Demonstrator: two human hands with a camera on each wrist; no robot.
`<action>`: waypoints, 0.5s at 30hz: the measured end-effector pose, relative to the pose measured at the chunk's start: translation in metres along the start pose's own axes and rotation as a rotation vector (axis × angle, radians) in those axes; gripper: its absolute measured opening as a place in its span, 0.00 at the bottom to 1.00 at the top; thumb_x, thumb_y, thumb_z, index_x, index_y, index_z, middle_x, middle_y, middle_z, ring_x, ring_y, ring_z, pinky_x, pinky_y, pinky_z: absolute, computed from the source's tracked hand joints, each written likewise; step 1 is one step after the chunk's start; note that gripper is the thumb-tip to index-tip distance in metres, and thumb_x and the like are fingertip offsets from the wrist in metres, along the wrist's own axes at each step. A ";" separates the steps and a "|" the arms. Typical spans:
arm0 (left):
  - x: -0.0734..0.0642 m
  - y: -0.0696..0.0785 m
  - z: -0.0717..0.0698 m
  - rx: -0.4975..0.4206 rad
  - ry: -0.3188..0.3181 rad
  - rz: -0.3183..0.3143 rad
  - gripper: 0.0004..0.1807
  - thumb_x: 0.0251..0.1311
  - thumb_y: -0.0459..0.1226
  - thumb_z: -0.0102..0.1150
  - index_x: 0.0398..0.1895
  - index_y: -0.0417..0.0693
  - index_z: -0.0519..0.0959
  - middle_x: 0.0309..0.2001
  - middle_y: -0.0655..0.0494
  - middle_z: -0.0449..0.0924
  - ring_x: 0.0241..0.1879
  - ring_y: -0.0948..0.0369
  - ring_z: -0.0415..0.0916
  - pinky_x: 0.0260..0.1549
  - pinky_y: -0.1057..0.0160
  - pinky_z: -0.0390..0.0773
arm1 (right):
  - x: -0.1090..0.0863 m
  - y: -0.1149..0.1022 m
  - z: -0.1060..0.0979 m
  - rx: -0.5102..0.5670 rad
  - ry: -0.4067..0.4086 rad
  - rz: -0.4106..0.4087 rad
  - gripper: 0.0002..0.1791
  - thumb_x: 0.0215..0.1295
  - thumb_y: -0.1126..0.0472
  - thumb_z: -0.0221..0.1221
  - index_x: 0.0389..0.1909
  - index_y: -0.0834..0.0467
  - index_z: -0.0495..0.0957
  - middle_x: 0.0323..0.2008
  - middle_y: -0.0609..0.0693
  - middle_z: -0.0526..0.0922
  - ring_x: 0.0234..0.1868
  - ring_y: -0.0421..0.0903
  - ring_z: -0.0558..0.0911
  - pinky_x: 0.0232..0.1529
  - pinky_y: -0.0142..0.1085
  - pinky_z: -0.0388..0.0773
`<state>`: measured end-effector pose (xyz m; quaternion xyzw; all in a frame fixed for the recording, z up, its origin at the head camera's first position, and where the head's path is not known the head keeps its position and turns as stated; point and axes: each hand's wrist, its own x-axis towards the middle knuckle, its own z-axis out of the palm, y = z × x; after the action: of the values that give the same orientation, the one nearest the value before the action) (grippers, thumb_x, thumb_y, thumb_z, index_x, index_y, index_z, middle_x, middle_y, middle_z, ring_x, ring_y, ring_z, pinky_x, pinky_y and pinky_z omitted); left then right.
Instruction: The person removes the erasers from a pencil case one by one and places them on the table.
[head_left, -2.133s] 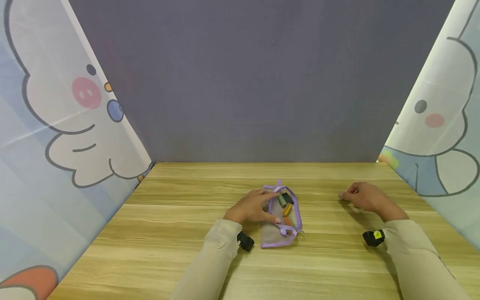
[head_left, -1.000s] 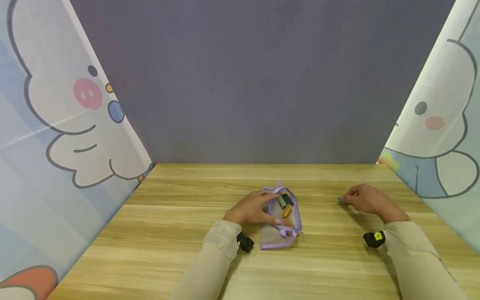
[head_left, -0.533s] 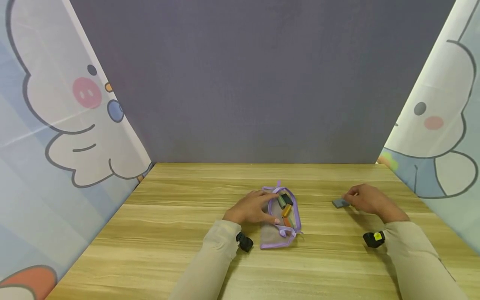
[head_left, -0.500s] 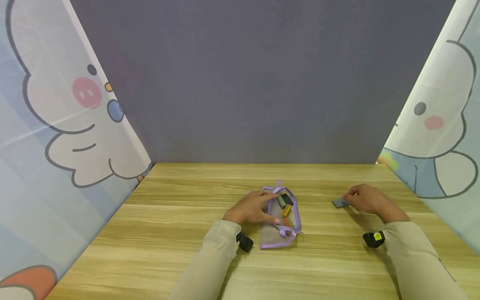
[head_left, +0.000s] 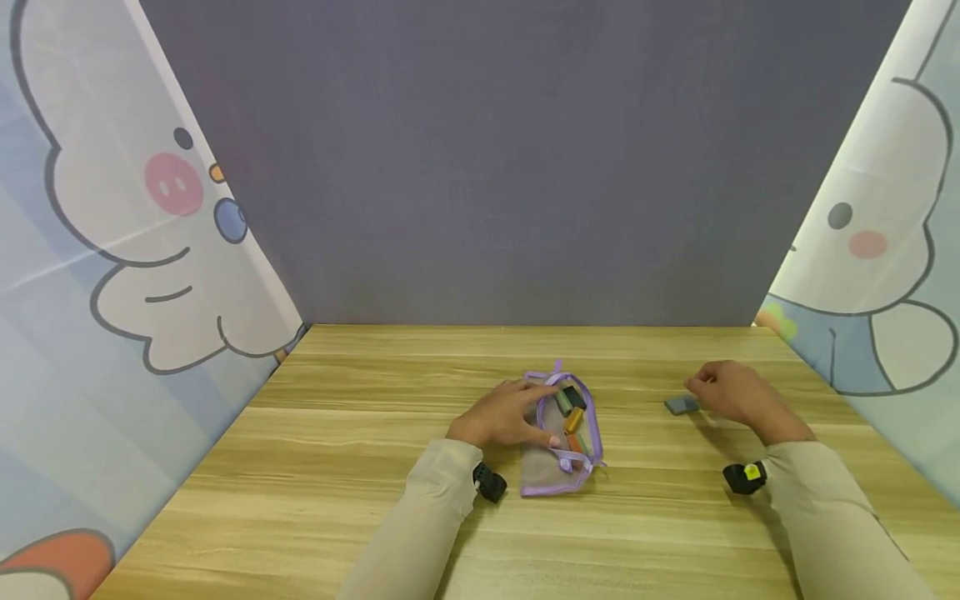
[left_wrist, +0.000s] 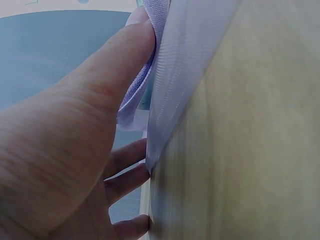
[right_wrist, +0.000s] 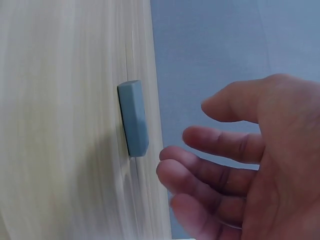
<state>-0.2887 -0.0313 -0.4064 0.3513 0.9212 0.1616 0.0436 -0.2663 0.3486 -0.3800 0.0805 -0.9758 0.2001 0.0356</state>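
Note:
Left of the right hand (head_left: 731,390), a grey-blue block with slanted ends, like an eraser (head_left: 681,405), lies flat on the table. The right wrist view shows this block (right_wrist: 133,119) apart from the loosely bent fingers, which hold nothing. My left hand (head_left: 504,414) rests at the mouth of a sheer pouch with purple trim (head_left: 597,433), thumb and index finger spread across the opening. In the left wrist view the thumb (left_wrist: 132,40) touches the purple trim, while other fingertips meet the sheer fabric. Inside the pouch lie several small blocks, among them a yellow one (head_left: 574,419).
The wood-grain table (head_left: 360,475) ends at a dark grey upright panel (head_left: 525,167) behind. Cartoon-printed curtains (head_left: 112,250) hang on both sides. A black wrist camera (head_left: 490,482) sits on the left wrist, and another camera (head_left: 745,477) on the right.
The right hand lays the grey-blue block down on the table, lets go and lifts slightly off it. The left hand and the pouch stay in place.

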 end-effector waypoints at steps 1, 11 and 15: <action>0.000 0.000 0.000 -0.002 -0.002 -0.001 0.48 0.55 0.65 0.65 0.78 0.64 0.60 0.75 0.53 0.60 0.74 0.50 0.56 0.72 0.49 0.55 | 0.000 -0.001 0.000 -0.001 0.008 -0.003 0.19 0.73 0.52 0.53 0.40 0.64 0.83 0.34 0.56 0.84 0.35 0.54 0.81 0.38 0.54 0.78; 0.001 -0.001 0.000 -0.013 -0.003 -0.005 0.48 0.55 0.65 0.65 0.78 0.66 0.61 0.75 0.55 0.60 0.74 0.49 0.54 0.72 0.48 0.55 | 0.001 -0.012 0.003 0.077 0.035 -0.017 0.17 0.74 0.54 0.51 0.38 0.61 0.84 0.30 0.47 0.84 0.29 0.43 0.78 0.32 0.40 0.73; 0.002 -0.001 0.001 -0.018 -0.002 -0.005 0.48 0.54 0.65 0.65 0.78 0.66 0.61 0.75 0.56 0.60 0.74 0.49 0.54 0.72 0.48 0.55 | 0.002 -0.016 0.004 0.100 0.032 -0.018 0.17 0.73 0.55 0.51 0.38 0.61 0.84 0.31 0.47 0.85 0.30 0.42 0.80 0.33 0.40 0.75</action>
<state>-0.2907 -0.0310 -0.4078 0.3487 0.9205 0.1693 0.0483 -0.2661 0.3319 -0.3768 0.0880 -0.9631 0.2497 0.0492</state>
